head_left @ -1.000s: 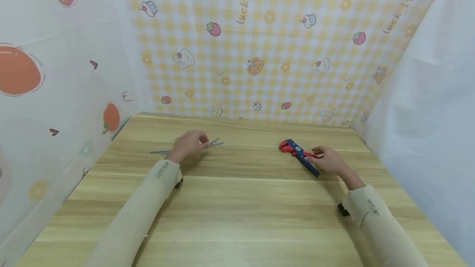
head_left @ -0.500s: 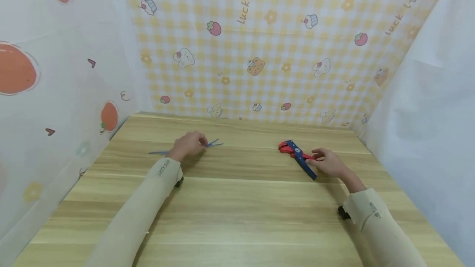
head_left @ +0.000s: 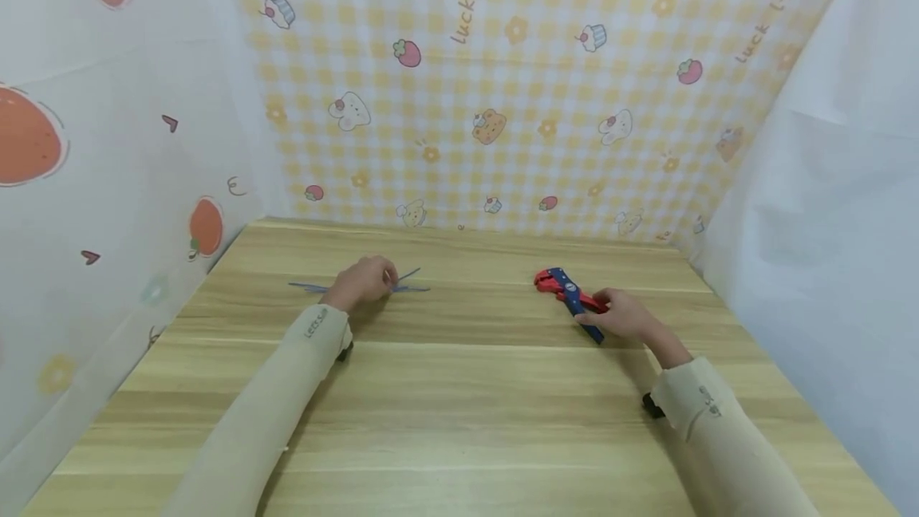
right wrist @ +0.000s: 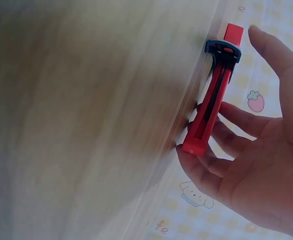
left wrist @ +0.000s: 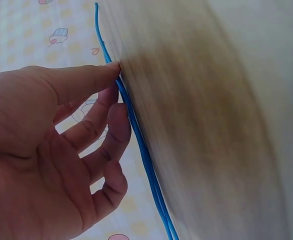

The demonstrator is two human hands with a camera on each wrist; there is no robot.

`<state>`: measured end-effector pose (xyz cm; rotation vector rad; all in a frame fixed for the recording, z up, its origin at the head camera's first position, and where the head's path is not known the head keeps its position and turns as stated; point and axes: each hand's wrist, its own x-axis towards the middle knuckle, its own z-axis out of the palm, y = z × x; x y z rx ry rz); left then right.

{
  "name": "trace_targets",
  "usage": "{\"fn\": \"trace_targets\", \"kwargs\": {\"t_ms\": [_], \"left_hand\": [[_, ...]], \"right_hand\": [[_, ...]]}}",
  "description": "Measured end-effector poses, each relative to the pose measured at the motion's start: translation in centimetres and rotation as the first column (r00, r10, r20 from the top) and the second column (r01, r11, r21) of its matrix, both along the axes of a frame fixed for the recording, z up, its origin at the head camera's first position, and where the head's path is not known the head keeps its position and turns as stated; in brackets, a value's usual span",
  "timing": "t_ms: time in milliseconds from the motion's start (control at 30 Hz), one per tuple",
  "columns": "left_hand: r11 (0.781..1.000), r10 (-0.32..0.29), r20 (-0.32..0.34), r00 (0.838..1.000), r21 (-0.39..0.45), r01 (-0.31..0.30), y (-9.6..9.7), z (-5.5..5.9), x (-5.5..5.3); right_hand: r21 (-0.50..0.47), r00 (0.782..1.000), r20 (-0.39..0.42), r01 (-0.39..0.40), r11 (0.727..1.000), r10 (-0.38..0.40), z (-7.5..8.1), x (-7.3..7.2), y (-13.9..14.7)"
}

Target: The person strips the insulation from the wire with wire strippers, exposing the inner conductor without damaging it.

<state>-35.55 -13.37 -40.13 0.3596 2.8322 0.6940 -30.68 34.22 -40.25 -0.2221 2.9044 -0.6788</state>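
Observation:
Toward the back left of the table, my left hand (head_left: 362, 279) holds thin blue wires (head_left: 411, 289) that stick out on both sides of it. The left wrist view shows the thumb pressing a blue wire (left wrist: 145, 160) just above the tabletop, other fingers loosely bent beside it. On the right, a red and blue wire stripper (head_left: 570, 287) lies on the table, its head pointing to the back left. My right hand (head_left: 623, 316) is at its handles. In the right wrist view, the fingers curl behind the red handle (right wrist: 206, 117) while the thumb stands apart.
The wood-grain table (head_left: 459, 405) carries both things near its back part. A yellow checked cloth (head_left: 459, 102) hangs behind it, with a patterned white sheet (head_left: 143, 142) at left and a plain white sheet (head_left: 847, 182) at right.
The ends of the blue wires have spread and shifted under my left hand, which barely moved. My right hand has come further over the wire stripper's handles.

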Motion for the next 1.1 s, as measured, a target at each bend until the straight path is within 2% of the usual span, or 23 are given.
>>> {"fn": "trace_targets", "kwargs": {"t_ms": [233,500,800,1000,1100], "left_hand": [[0.999,-0.027,-0.016,1.0,-0.04,0.026,-0.3,0.4,0.3],[0.997,-0.051,-0.075,0.996,-0.06,0.046,-0.3,0.6,0.7],[0.996,-0.087,-0.116,0.989,0.013,0.089,0.1,1.1,1.3],[0.994,-0.07,-0.143,0.987,0.076,0.081,0.3,1.3,1.6],[0.993,-0.049,-0.166,0.985,0.094,0.066,0.2,1.4,1.6]], "right_hand": [[0.003,1.0,0.01,0.01,1.0,-0.01,-0.2,-0.3,-0.3],[0.025,1.0,-0.009,0.005,1.0,-0.005,-0.2,-0.1,-0.9],[0.02,0.999,-0.014,0.051,0.998,-0.051,0.0,0.3,-1.0],[-0.046,0.995,-0.018,0.094,0.994,-0.095,0.0,0.2,-1.0],[-0.061,0.995,-0.03,0.092,0.994,-0.094,0.1,0.1,-1.0]]}}
